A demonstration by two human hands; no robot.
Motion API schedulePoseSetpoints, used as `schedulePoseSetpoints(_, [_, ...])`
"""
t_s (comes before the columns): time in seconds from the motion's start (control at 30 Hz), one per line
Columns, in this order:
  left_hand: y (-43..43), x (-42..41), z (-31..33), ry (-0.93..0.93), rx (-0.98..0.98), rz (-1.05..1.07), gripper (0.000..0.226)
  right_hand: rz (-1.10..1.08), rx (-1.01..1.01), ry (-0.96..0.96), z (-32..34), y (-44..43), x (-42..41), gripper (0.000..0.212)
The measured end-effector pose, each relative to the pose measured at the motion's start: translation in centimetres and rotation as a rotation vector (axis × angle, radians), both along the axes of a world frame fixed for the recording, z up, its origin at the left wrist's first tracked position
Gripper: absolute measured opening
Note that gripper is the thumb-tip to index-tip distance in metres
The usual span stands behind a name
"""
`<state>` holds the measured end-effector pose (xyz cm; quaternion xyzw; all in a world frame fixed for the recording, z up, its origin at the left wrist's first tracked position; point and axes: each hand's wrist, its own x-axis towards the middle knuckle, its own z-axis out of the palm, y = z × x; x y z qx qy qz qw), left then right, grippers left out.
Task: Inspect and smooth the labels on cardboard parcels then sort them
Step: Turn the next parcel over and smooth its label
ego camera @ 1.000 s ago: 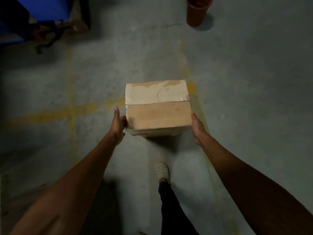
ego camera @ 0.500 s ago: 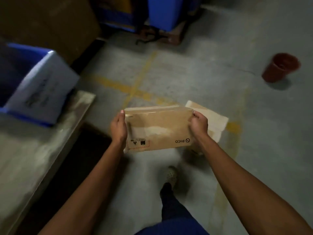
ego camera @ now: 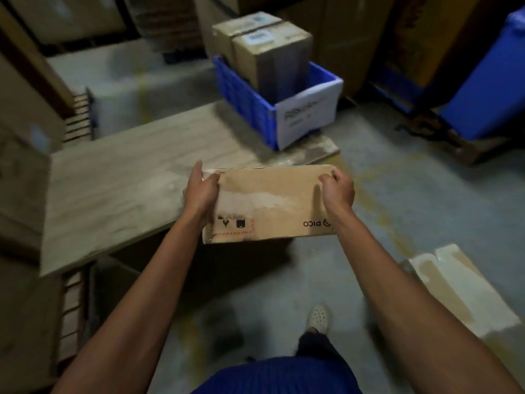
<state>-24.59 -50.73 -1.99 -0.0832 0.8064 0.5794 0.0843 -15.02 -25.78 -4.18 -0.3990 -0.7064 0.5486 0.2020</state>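
I hold a brown cardboard parcel (ego camera: 270, 206) in the air in front of me, its printed side with an upside-down PICO mark and handling symbols facing me. My left hand (ego camera: 200, 191) grips its left end and my right hand (ego camera: 338, 190) grips its upper right corner, fingers curled over the edge. The parcel hangs just off the near right edge of a low wooden table (ego camera: 127, 183). A blue crate (ego camera: 250, 103) with a white paper sign stands on the table's far end and holds two labelled cardboard boxes (ego camera: 270, 49).
A taped parcel (ego camera: 460, 285) lies on the concrete floor at the right. Large cartons stand at the left and along the back. A blue bin (ego camera: 488, 81) on a pallet is at the far right. My foot (ego camera: 318, 318) is on the floor below the parcel.
I have lifted the parcel off the floor and turned left with it, from open floor toward the wooden table and blue crate. Both hands have kept hold of its ends.
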Motion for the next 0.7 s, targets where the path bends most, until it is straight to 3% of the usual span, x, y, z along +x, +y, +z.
schedulePoseSetpoints(0.07, [-3.1, -0.4, 1.1, 0.044, 0.000, 0.067, 0.056, 0.075, 0.006, 0.000, 1.4, -2.9, -2.1, 0.019])
schedulePoseSetpoints(0.17, [-6.7, -1.1, 2.1, 0.089, 0.002, 0.152, 0.045, 0.151, -0.001, 0.017, 2.8, -6.0, -5.3, 0.056])
schedulePoseSetpoints(0.23, [-8.6, -1.4, 2.9, 0.117, 0.053, 0.203, 0.036, 0.198, -0.024, 0.059, 3.6, -7.5, -7.3, 0.061])
schedulePoseSetpoints(0.53, [-12.1, -4.6, 3.5, 0.166, 0.137, 0.290, 0.023, 0.339, -0.069, 0.120, 3.9, -9.1, -16.7, 0.054])
schedulePoseSetpoints(0.7, [-12.3, -7.2, 0.7, 0.041, 0.207, 0.331, 0.022, 0.398, -0.187, 0.062, 2.1, -8.4, -19.9, 0.037])
